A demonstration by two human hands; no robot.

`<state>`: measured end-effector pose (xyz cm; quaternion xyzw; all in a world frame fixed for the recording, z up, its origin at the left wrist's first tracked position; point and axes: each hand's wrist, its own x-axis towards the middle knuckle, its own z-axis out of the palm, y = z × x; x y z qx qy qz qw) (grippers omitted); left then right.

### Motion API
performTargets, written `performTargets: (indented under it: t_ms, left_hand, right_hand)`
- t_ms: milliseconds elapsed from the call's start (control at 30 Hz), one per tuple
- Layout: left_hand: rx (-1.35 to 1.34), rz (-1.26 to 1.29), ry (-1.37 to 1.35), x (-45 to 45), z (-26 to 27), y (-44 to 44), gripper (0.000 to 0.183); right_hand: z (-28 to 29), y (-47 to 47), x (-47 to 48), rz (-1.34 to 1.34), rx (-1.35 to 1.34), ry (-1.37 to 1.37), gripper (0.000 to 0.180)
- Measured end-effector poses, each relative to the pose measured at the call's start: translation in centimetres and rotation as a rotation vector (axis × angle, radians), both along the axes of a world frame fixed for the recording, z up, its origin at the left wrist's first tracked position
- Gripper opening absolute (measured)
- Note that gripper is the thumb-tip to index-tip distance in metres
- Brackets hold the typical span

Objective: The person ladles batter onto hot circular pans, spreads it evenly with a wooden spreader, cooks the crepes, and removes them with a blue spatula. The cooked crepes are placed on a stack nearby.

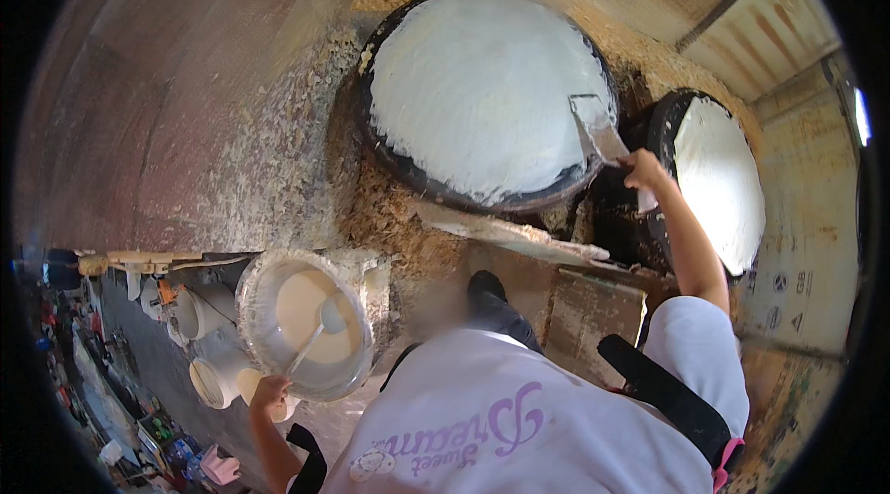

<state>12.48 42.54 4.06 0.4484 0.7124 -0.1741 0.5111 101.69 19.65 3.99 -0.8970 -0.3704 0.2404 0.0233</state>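
Observation:
My right hand (646, 171) grips the handle of a flat, wide-bladed scraper (603, 129). Its blade lies over the right edge of a large round griddle (372, 122) with a dark rim. A white batter-like layer (487, 91) coats most of the griddle's surface. At lower left, my left hand (270, 393) holds the long handle of a ladle (332, 313). The ladle's bowl rests in a cream-coloured liquid (295, 299) inside a wide, stained tub (254, 327).
To the right stands a second dark-rimmed round griddle (664, 125), also coated white. A crusted ledge (514, 230) runs below the big griddle, near a worn board (591, 320). White buckets (198, 313) stand left of the tub. Stained walls (208, 112) surround the corner.

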Motion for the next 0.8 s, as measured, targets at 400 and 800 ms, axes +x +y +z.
performTargets:
  t_ms: [400,800]
  left_hand:
    - [0.7,-0.764,0.138,-15.4,-3.4,-7.9,0.021]
    - [0.591,-1.112,0.227,-23.2,-5.3,-10.9,0.042]
  right_hand:
    - [-3.7,-4.1,-48.1,-0.048,-0.014,0.781,0.027]
    - [-16.2,3.3,-72.8,0.67,0.034,0.869,0.025]
